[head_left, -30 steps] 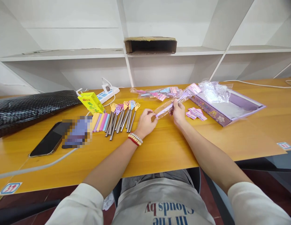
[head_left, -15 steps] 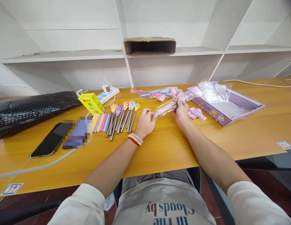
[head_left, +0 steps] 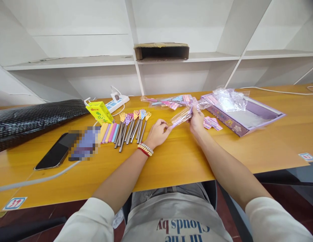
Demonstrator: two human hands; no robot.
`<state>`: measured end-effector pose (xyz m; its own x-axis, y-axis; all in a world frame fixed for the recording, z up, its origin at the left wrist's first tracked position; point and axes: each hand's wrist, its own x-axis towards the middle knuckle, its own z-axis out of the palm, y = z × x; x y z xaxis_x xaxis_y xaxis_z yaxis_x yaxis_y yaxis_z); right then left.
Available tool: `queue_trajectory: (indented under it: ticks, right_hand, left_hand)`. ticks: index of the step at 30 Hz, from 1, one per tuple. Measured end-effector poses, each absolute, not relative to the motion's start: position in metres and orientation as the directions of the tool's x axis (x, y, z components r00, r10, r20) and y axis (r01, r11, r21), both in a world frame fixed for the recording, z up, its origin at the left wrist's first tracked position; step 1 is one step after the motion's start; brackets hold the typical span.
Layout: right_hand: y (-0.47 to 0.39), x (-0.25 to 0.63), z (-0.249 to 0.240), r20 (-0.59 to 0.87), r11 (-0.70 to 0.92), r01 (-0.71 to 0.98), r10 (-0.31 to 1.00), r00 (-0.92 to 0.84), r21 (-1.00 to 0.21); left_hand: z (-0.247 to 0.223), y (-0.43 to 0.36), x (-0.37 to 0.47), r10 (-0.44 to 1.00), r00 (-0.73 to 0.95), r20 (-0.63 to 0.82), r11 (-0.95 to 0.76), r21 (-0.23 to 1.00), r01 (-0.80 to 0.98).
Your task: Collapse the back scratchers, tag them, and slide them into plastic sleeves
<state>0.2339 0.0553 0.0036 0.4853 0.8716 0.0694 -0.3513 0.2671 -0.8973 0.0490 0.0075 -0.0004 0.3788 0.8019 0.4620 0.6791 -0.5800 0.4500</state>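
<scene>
Between my two hands lies a clear plastic bag (head_left: 181,115) with a purple-handled back scratcher inside. My right hand (head_left: 196,121) is closed around the bag near its far end, and its fingers hide part of what it grips. My left hand (head_left: 158,133) pinches the near end of the purple handle. Left of it, several hand-shaped back scratchers (head_left: 132,126) with metal rods lie in a row. Beside them are coloured handle sleeves (head_left: 109,133) in yellow, purple, pink and blue. Small pink cards (head_left: 212,123) rest just right of my right hand.
Bagged back scratchers (head_left: 169,101) lie behind my hands. To the right, a purple box tray (head_left: 262,112) has clear bags (head_left: 231,100) over it. A yellow box (head_left: 99,112), power strip (head_left: 117,103), phone (head_left: 57,151) and black wrapped roll (head_left: 37,119) are at left.
My left hand has shifted slightly right along with the handle end. The right hand keeps its hold on the bag, and the whole view has tilted slightly.
</scene>
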Motion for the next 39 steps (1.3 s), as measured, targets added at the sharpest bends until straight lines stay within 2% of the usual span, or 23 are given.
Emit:
queue_trajectory:
  ticks: [4,7,20,25,30,32,34,37,39]
  right_hand:
    - [0.052,0.225,0.004,0.083,0.263,-0.351,0.887,0.454,-0.898]
    - [0.051,0.227,0.007,0.065,0.265,-0.383,0.885,0.462,-0.885]
    - [0.061,0.261,0.017,0.002,0.344,-0.428,0.781,0.624,-0.836]
    - [0.065,0.283,0.021,-0.105,0.370,-0.514,0.725,0.681,-0.774]
    - [0.066,0.293,0.020,-0.106,0.377,-0.564,0.757,0.645,-0.735]
    - [0.064,0.288,0.021,-0.063,0.370,-0.569,0.797,0.600,-0.735]
    - [0.060,0.279,0.023,-0.005,0.336,-0.598,0.870,0.494,-0.727]
    - [0.050,0.263,0.025,0.057,0.180,-0.632,0.976,0.210,-0.754]
    - [0.042,0.252,0.024,0.066,0.063,-0.564,0.998,0.015,-0.823]
  left_hand:
    - [0.001,0.005,0.051,0.779,0.442,0.444,-0.611,0.383,0.693]
    - [0.002,0.007,0.050,0.777,0.428,0.462,-0.605,0.361,0.710]
    - [0.012,0.004,0.046,0.694,0.451,0.561,-0.687,0.332,0.646]
    - [0.015,0.002,0.040,0.696,0.397,0.598,-0.688,0.399,0.606]
    - [0.013,0.003,0.036,0.723,0.189,0.664,-0.627,0.516,0.584]
    - [0.012,0.004,0.036,0.724,0.109,0.681,-0.604,0.550,0.577]
    - [0.010,0.004,0.036,0.724,0.096,0.683,-0.600,0.554,0.577]
    - [0.012,0.002,0.037,0.723,0.139,0.676,-0.608,0.528,0.593]
    - [0.013,0.001,0.039,0.718,0.156,0.679,-0.618,0.518,0.592]
